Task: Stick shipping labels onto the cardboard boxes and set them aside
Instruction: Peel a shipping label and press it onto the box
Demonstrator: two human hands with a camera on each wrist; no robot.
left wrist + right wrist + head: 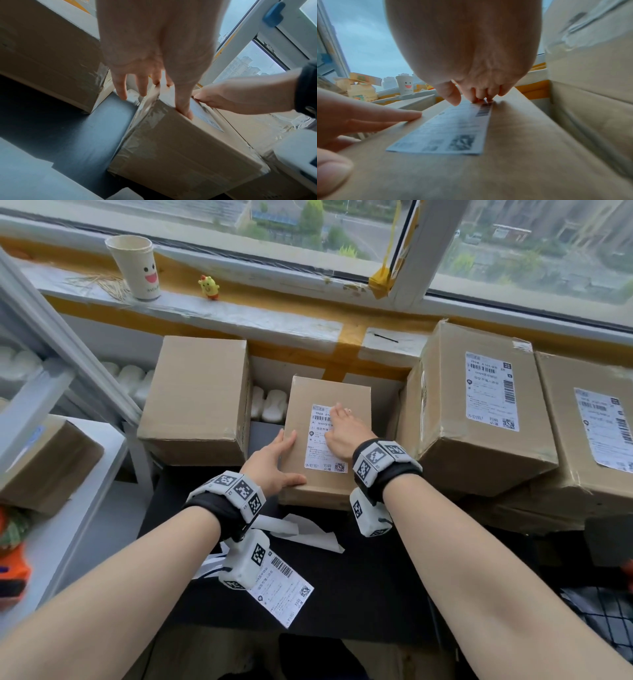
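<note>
1. Beneath a wide window and its taped sill (239,313), a black tabletop (376,577) carries cardboard boxes, with the small box being labelled (329,484) in the middle, between a plain box (197,402) on the left and two already labelled boxes (479,412) on the right.
2. Resting flat-fingered on the small box's near left corner, the left hand (274,463) grips nothing; it seems placed there to stop the box sliding.
3. Also grasping nothing, the right hand (346,429) lies on the shipping label (320,455), fingertips (479,100) pressing its far end, probably to smooth it down.
4. A spare label (284,587) and peeled backing strips (301,530) lie near the body, likely kept within reach.
5. Much of the label's right half is hidden under the right hand, so whether that edge is fully stuck cannot be told.
6. Both wrist views are blurred; the print is unreadable.
</note>
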